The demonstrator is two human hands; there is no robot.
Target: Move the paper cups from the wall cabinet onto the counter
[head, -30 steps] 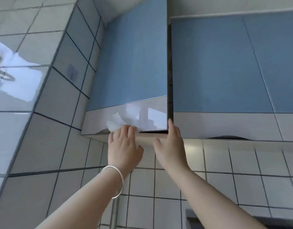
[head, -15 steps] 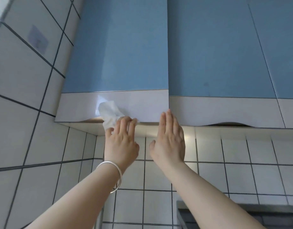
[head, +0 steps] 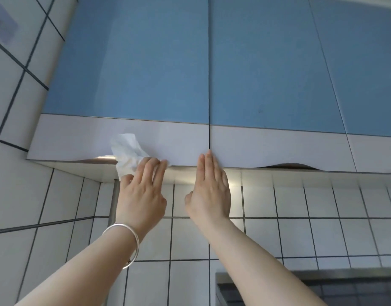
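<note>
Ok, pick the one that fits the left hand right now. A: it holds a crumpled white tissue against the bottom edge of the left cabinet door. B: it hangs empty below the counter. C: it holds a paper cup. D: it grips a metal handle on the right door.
A: the left hand presses a crumpled white tissue at the lower edge of the left cabinet door; no cup shows.

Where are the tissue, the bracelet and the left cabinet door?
tissue [head: 126,154], head view, on its crumpled middle.
bracelet [head: 132,244], head view, on the band's right side.
left cabinet door [head: 132,62], head view, on its blue panel.
</note>
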